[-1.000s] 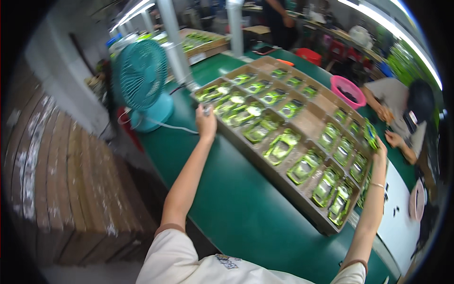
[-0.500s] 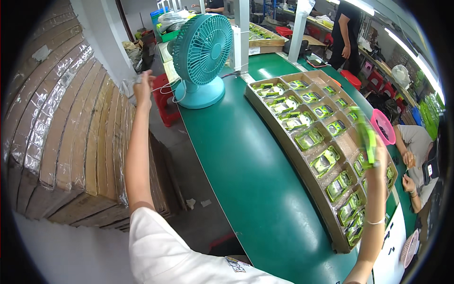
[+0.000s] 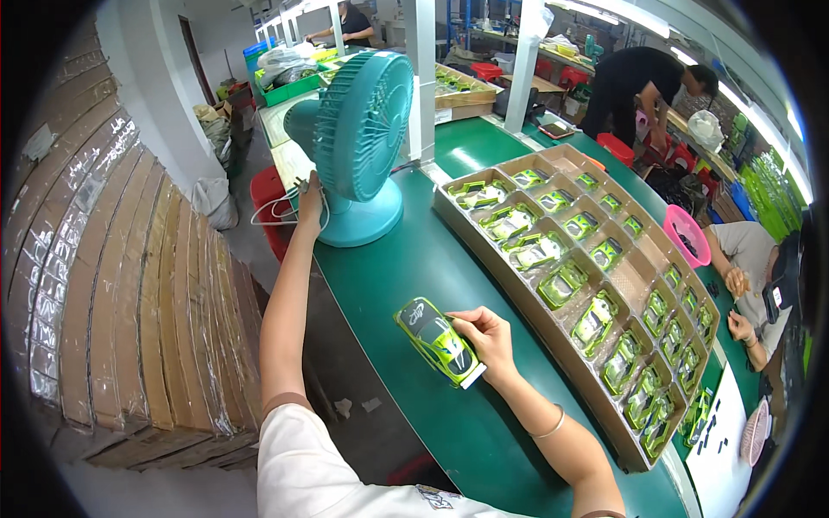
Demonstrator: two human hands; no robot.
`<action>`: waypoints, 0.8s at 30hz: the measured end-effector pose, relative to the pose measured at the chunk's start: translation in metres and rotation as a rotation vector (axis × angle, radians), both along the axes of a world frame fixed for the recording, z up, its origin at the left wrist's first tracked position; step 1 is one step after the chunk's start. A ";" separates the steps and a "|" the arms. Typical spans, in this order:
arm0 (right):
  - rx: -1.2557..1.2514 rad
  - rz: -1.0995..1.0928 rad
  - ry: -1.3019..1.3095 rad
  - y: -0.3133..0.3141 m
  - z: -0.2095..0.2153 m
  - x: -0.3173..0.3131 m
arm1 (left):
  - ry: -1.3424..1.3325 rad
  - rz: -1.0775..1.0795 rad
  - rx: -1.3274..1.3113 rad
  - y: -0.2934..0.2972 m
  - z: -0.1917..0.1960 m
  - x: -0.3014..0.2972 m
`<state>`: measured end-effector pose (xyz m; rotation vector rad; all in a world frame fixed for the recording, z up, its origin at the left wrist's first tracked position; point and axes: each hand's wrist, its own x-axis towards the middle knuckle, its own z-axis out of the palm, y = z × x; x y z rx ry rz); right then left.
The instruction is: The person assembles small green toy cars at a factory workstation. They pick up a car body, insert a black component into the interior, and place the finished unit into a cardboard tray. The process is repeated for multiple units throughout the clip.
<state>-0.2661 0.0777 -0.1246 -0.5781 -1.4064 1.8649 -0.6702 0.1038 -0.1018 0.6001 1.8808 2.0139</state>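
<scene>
My right hand (image 3: 488, 343) pinches the edge of a lime-green toy car body shell (image 3: 439, 342) with dark windows, held tilted above the green table. Beside the base of the teal fan (image 3: 363, 129), my left hand (image 3: 310, 200) is raised with its fingers closed. A small dark bit shows at its fingertips, too small to name. To the right, a cardboard tray (image 3: 496, 256) with dividers holds several more green car shells (image 3: 596, 321), some in clear wrapping.
Stacked cardboard (image 3: 129, 285) rises on the left. A white cable (image 3: 275, 210) loops beside the fan. A pink basket (image 3: 686, 235) and a white board (image 3: 721, 440) lie beyond the tray. A co-worker's hands (image 3: 739, 302) are at the right; another person (image 3: 635, 91) bends over behind.
My right hand has brought the car shell from above the tray to in front of me. My left hand has come closer to the fan. The person behind has bent down.
</scene>
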 end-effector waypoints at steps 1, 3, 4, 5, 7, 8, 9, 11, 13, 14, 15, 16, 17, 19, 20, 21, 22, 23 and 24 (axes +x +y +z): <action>-0.006 0.000 0.006 -0.002 0.001 -0.002 | -0.017 0.005 0.019 -0.005 -0.001 0.000; -0.016 -0.003 -0.022 -0.004 0.004 -0.003 | -0.055 0.003 0.061 -0.006 0.003 0.015; 0.001 -0.014 -0.037 -0.004 0.004 -0.003 | -0.074 -0.008 0.076 -0.006 0.004 0.029; 0.014 -0.021 -0.051 -0.004 0.004 -0.003 | -0.069 -0.044 0.081 -0.008 0.006 0.041; -0.017 -0.031 -0.062 -0.005 0.003 -0.003 | -0.057 -0.110 0.095 -0.013 0.008 0.058; -0.012 -0.026 -0.066 -0.005 0.004 -0.004 | -0.041 -0.135 0.099 -0.014 0.004 0.059; -0.007 -0.021 -0.070 -0.005 0.005 -0.005 | -0.025 -0.161 0.102 -0.014 -0.002 0.059; -0.004 -0.022 -0.071 -0.006 0.005 -0.006 | 0.004 -0.179 0.092 -0.016 -0.005 0.061; 0.003 -0.032 -0.076 -0.008 0.003 -0.006 | 0.029 -0.167 0.064 -0.021 -0.002 0.064; 0.018 -0.046 -0.086 -0.006 0.001 -0.001 | -0.093 -0.245 0.103 -0.017 0.001 0.059; 0.027 -0.060 -0.089 -0.004 -0.001 0.001 | -0.070 -0.200 0.057 -0.020 0.015 0.054; 0.034 -0.067 -0.106 -0.003 0.001 0.004 | -0.049 -0.158 0.012 -0.024 0.031 0.049; 0.039 -0.075 -0.121 -0.002 0.002 0.005 | -0.027 -0.116 -0.036 -0.027 0.040 0.040; 0.058 -0.044 -0.106 -0.005 0.001 -0.004 | 0.345 0.235 -0.175 -0.017 0.030 -0.027; 0.066 -0.048 -0.123 -0.004 0.000 -0.003 | 0.417 0.360 -0.230 -0.008 0.037 -0.026; 0.070 -0.033 -0.126 -0.005 0.001 -0.005 | 0.322 0.348 -0.166 -0.002 0.039 -0.042; 0.067 -0.020 -0.124 -0.006 0.001 -0.007 | 0.229 0.336 -0.101 0.010 0.038 -0.068; 0.061 0.002 -0.121 -0.009 0.001 -0.013 | 0.147 0.336 -0.040 0.016 0.039 -0.102; 0.074 -0.001 -0.134 -0.009 0.000 -0.013 | 0.213 0.254 -0.026 0.026 0.047 -0.113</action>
